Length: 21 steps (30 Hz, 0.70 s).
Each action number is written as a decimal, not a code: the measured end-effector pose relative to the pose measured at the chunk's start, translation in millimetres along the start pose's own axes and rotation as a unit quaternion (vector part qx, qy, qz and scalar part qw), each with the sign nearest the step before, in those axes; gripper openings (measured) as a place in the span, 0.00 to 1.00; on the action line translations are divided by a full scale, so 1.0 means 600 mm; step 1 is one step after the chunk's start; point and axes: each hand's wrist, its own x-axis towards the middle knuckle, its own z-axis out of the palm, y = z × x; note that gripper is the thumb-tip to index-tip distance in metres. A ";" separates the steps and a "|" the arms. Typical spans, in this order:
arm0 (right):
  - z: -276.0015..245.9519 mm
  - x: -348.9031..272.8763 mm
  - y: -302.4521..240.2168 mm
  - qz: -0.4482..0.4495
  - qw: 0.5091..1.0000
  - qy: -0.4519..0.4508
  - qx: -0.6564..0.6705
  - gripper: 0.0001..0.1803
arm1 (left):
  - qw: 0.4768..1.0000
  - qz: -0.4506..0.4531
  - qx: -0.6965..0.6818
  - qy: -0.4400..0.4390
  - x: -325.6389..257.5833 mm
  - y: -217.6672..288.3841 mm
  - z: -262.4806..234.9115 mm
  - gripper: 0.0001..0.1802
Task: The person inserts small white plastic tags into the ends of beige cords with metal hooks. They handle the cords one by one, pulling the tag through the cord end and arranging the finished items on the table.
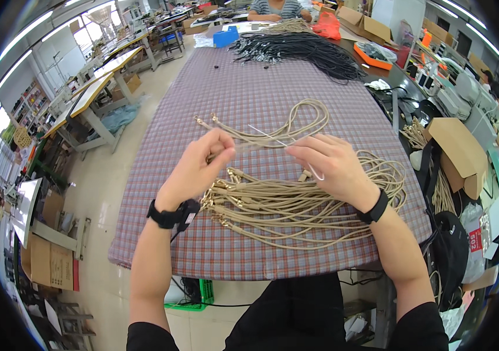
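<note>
My right hand (332, 167) pinches a thin white strip (266, 134). One straight end points up and left from the fingertips, and a curved end comes out below the palm. My left hand (198, 167) is closed, with thumb and curled fingers close together; whether anything is between them I cannot make out. Just beyond both hands lies a looped tan cord (311, 108) with gold-coloured metal ends at its left. Beneath and nearer to me is a bundle of similar tan cords (296, 205), metal clasps gathered at the left and loops at the right.
A checked cloth covers the table (173, 111). At its far end lie a heap of black cords (302, 50) and a blue box (225, 37), with another person (276, 10) seated behind. An open cardboard box (455, 155) stands at the right. Worktables (94, 85) line the left.
</note>
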 end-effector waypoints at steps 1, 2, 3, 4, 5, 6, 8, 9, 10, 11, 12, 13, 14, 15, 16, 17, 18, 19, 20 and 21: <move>-0.001 -0.001 -0.002 0.012 1.000 0.004 -0.011 0.18 | 0.998 -0.012 -0.063 -0.024 -0.002 0.012 0.006 0.03; -0.003 0.001 -0.004 0.022 0.999 0.007 -0.023 0.17 | 0.991 -0.023 -0.126 -0.047 -0.006 0.027 0.011 0.04; -0.005 0.000 -0.006 0.032 0.999 0.009 -0.034 0.16 | 0.979 -0.035 -0.189 -0.071 -0.009 0.040 0.014 0.04; -0.006 -0.002 -0.007 0.054 0.997 -0.004 -0.053 0.13 | 0.968 -0.036 -0.228 -0.096 -0.012 0.048 0.012 0.04; -0.004 0.000 -0.005 0.044 0.998 0.006 -0.051 0.13 | 0.963 -0.027 -0.254 -0.085 -0.016 0.052 0.013 0.04; -0.003 0.004 0.000 0.034 0.998 0.016 -0.049 0.13 | 0.957 -0.018 -0.281 -0.074 -0.020 0.056 0.014 0.03; 0.008 0.002 0.016 0.014 0.997 0.031 -0.062 0.13 | 0.951 0.017 -0.306 -0.045 -0.024 0.050 0.007 0.03; 0.002 -0.005 0.021 0.038 0.998 0.015 -0.056 0.13 | 0.942 0.037 -0.332 -0.028 -0.021 0.040 0.006 0.04; -0.004 -0.008 0.025 0.059 0.997 0.002 -0.047 0.13 | 0.934 0.057 -0.353 -0.009 -0.019 0.030 -0.002 0.05; -0.009 -0.011 0.028 0.080 0.996 -0.011 -0.038 0.13 | 0.924 0.076 -0.374 0.011 -0.017 0.019 -0.011 0.06; -0.007 -0.014 0.035 0.080 0.995 0.012 -0.055 0.13 | 0.923 0.078 -0.375 0.038 -0.015 0.006 -0.021 0.10; -0.008 -0.014 0.040 0.092 0.994 0.013 -0.050 0.12 | 0.914 0.089 -0.394 0.046 -0.012 -0.002 -0.034 0.11; -0.010 -0.014 0.043 0.103 0.994 0.015 -0.046 0.12 | 0.904 0.101 -0.412 0.054 -0.008 -0.008 -0.046 0.11; -0.013 -0.014 0.046 0.114 0.993 0.016 -0.041 0.12 | 0.894 0.112 -0.430 0.063 -0.008 -0.012 -0.057 0.12; -0.016 -0.014 0.050 0.116 0.992 0.005 -0.058 0.10 | 0.893 0.094 -0.432 0.085 -0.008 -0.013 -0.062 0.13; -0.017 -0.015 0.052 0.139 0.988 0.008 -0.066 0.10 | 0.885 0.084 -0.439 0.132 -0.008 -0.015 -0.071 0.13; -0.016 -0.018 0.054 0.162 0.984 0.010 -0.073 0.10 | 0.874 0.073 -0.446 0.178 -0.007 -0.018 -0.082 0.13; -0.023 -0.023 0.058 0.187 0.978 0.013 -0.087 0.11 | 0.860 0.065 -0.456 0.220 0.000 -0.025 -0.092 0.13; -0.027 -0.023 0.061 0.195 0.976 0.007 -0.097 0.11 | 0.853 0.056 -0.457 0.245 -0.007 -0.038 -0.117 0.13; -0.032 -0.023 0.066 0.203 0.973 0.000 -0.107 0.12 | 0.846 0.047 -0.458 0.270 -0.014 -0.059 -0.146 0.14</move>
